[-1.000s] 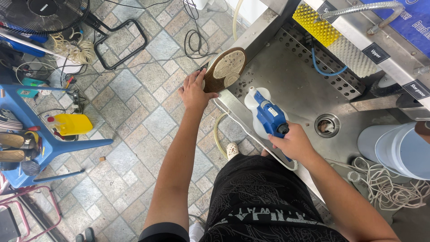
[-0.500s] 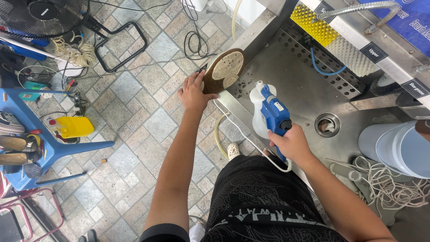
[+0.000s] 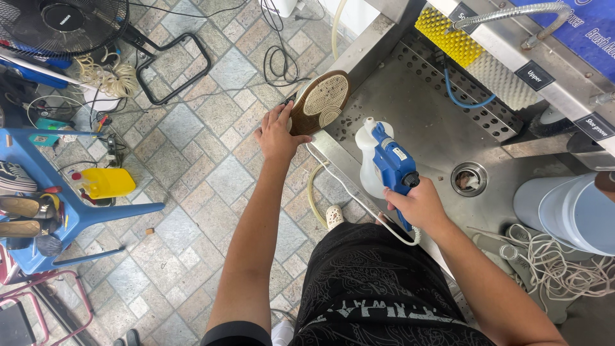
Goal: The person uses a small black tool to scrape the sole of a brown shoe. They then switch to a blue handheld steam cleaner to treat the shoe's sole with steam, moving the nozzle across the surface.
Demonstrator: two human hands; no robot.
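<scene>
shoe-cleaning workshop | steel wash sink (image 3: 416, 115) | brushes (image 3: 448, 32) | shoe rack (image 3: 25, 211)

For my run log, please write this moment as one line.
left hand: holds shoe sole-up at sink edge | right hand: grips blue spray gun with white bottle over steel sink | nozzle toward shoe

The floor (image 3: 211, 173) is paved with grey and pinkish stone tiles and is lit evenly by daylight. At the far left a black fan (image 3: 61, 19) is seen, with black cables (image 3: 278, 61) trailed across the tiles. A blue plastic chair (image 3: 61, 205) is stood at the left, and a yellow canister (image 3: 106, 181) is laid beside it. A steel sink counter (image 3: 423, 122) with a round drain (image 3: 468, 178) is set at the right.
</scene>
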